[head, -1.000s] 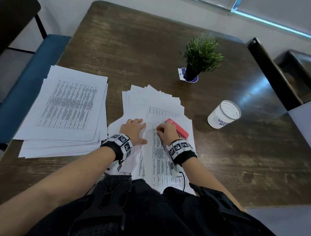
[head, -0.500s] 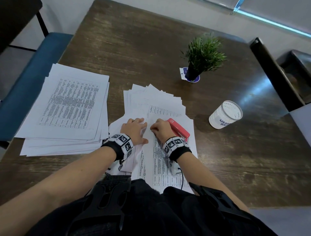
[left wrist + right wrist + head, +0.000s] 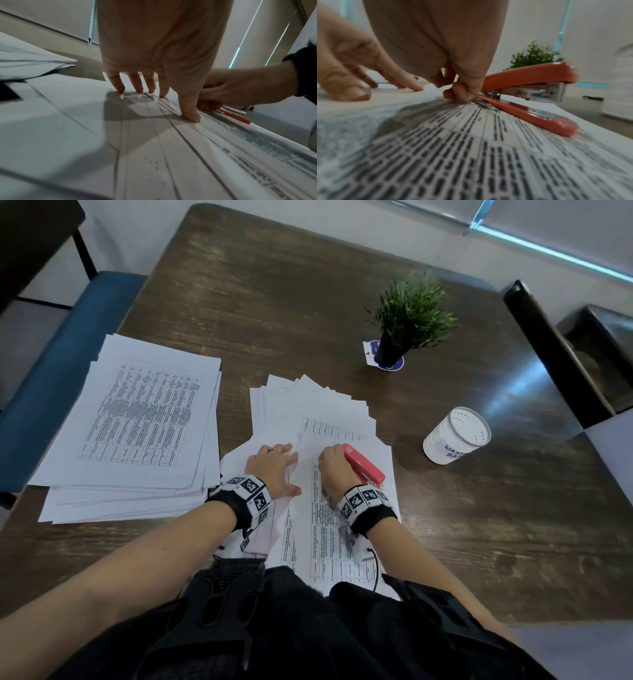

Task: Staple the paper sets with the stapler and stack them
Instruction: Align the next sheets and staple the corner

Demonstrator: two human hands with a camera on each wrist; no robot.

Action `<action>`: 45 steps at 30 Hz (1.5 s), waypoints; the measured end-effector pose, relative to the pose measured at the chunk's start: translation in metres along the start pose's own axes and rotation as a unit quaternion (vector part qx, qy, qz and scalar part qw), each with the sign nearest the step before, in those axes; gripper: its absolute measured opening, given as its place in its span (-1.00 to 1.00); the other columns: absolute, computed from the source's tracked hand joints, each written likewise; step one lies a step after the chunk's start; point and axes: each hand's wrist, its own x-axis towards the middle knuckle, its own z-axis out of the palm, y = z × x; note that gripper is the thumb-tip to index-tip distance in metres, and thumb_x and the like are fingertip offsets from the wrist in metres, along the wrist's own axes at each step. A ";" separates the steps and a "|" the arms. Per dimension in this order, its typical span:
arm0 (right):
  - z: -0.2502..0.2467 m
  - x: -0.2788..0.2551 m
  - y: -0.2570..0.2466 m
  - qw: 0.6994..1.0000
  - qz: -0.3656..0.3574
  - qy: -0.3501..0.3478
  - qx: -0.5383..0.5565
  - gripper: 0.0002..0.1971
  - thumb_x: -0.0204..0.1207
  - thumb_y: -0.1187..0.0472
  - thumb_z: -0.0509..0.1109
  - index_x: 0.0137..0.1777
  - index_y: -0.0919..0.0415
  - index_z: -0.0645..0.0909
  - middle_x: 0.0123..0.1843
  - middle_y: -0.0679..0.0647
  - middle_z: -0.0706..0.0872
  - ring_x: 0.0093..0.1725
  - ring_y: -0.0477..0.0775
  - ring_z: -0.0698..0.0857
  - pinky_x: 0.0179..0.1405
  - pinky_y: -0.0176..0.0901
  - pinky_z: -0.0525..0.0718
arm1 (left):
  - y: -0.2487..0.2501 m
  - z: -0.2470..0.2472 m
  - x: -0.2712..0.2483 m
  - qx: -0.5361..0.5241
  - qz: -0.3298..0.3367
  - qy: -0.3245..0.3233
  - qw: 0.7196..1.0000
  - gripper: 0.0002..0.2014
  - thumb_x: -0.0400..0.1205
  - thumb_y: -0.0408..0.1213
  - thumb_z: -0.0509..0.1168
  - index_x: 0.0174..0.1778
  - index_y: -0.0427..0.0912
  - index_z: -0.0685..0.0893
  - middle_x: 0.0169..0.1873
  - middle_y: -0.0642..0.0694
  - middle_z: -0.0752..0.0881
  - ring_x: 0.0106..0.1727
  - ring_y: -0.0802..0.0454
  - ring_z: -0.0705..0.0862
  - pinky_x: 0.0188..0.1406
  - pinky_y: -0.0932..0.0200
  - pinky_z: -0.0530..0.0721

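The table (image 3: 342, 285) at the upper centre is dark wood with a streaked grain and a faint sheen. The paper sets (image 3: 335, 525) at the lower centre are matt white printed paper. The stapler (image 3: 530, 77), at the right in the right wrist view, is smooth, slightly glossy red plastic with bare metal inside.

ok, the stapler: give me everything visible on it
The red stapler lies on the printed sheets in front of the person, right beside the right hand, which does not grip it. It looks like glossy plastic over a metal magazine. In the right wrist view its top arm is hinged up from the base, mouth gaping, with no paper in it. The left hand presses the sheets, apart from the stapler.
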 end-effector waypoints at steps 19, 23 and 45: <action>-0.148 -0.008 0.161 0.866 0.391 0.296 0.099 -0.66 0.70 0.26 0.14 0.37 0.44 0.50 0.38 0.37 0.58 0.38 0.38 0.57 0.27 0.13 0.55 | 0.022 0.006 0.016 0.042 0.008 -0.036 0.998 0.04 0.46 0.33 0.37 0.72 0.02 -0.02 0.72 -0.02 -0.08 0.70 -0.14 -0.04 0.61 -0.21 0.18; -0.150 -0.006 0.178 0.855 0.414 0.288 0.121 -0.73 0.66 0.29 0.19 0.18 0.27 0.70 0.22 0.38 0.70 0.22 0.42 0.68 0.13 0.11 0.65 | 0.020 0.008 0.016 0.033 0.011 -0.032 0.999 0.04 0.46 0.33 0.37 0.73 0.03 -0.03 0.72 -0.01 -0.10 0.71 -0.13 -0.05 0.63 -0.21 0.13; -0.073 -0.013 0.069 0.983 0.165 0.017 0.079 -0.49 0.53 -0.17 0.38 0.35 0.14 0.64 0.19 0.03 0.76 0.13 0.07 0.72 0.15 -0.07 0.67 | 0.021 0.004 0.017 -0.047 -0.023 0.015 0.999 0.22 0.25 0.24 0.58 0.71 -0.04 0.03 0.62 -0.10 0.24 0.59 -0.19 0.21 0.48 -0.18 0.32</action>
